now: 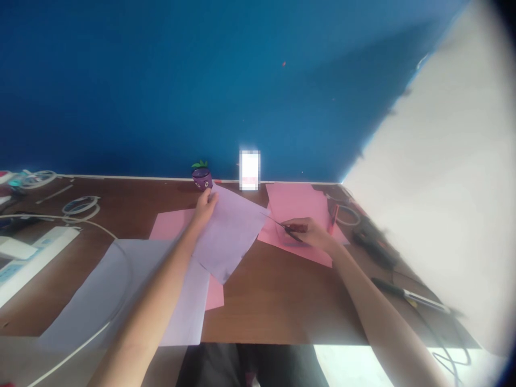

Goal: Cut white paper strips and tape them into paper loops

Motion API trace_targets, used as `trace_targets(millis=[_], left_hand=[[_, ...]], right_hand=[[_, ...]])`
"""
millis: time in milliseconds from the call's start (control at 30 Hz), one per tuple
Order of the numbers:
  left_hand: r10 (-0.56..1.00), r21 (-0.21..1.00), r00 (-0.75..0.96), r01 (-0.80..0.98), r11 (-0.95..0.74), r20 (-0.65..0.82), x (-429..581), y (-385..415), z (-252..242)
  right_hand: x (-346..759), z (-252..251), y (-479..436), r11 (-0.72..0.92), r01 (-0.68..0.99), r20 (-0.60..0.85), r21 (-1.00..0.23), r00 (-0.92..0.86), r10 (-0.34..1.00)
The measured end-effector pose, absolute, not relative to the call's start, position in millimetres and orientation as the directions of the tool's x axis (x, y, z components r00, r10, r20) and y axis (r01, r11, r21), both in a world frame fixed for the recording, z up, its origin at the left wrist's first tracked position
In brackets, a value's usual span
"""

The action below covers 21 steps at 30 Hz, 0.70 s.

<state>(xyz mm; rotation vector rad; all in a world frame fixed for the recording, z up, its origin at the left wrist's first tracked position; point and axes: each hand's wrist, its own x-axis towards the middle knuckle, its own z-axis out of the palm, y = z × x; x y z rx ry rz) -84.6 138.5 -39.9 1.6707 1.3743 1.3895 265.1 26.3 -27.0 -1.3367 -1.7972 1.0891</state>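
At far left, a long white plastic power strip (50,252) lies on the brown wooden table (258,306), with a looped white cable (81,205) behind it. Next, a large pale-lavender paper sheet (97,290) lies flat near the front edge, partly overlapping a pink paper sheet (171,223). A round purple cup with green leaf-shaped trim (200,176) stands near the blue wall (161,91). Just in front of it, the left hand (206,205) pinches the upper left edge of a smaller lavender paper piece (231,231), raised and tilted at centre. At this piece's right corner are the slender blades of dark-handled scissors (291,231), their handles gripped in the curled fingers of the right hand (305,231); the blades' spread cannot be told. Overlapping pink paper sheets (296,199) lie beneath and behind that hand. At far right lies a slim black-and-white tool (423,299).
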Motion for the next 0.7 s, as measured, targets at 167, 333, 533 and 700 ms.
trace_targets(millis=[167,333,533,700], left_hand=[[0.933,0.88,-0.062,0.36,-0.31,0.354,-83.9,137.9,-39.2],[0.935,0.88,-0.064,0.366,-0.304,0.349,-83.1,137.3,-38.4],[0.929,0.879,-0.057,0.349,-0.324,0.365,-84.1,138.2,-39.4],[0.927,0.876,-0.056,0.354,-0.329,0.371,-84.6,139.2,-41.0]], right_hand=[[264.5,-21.7,23.9,0.127,0.452,0.007,-0.883,-0.259,0.966],[263.6,-18.2,22.0,0.136,0.468,0.006,-0.873,-0.269,0.963],[264.1,-19.1,21.4,0.135,0.456,0.011,-0.879,-0.265,0.964],[264.6,-20.1,21.2,0.115,0.468,-0.015,-0.876,-0.266,0.964]])
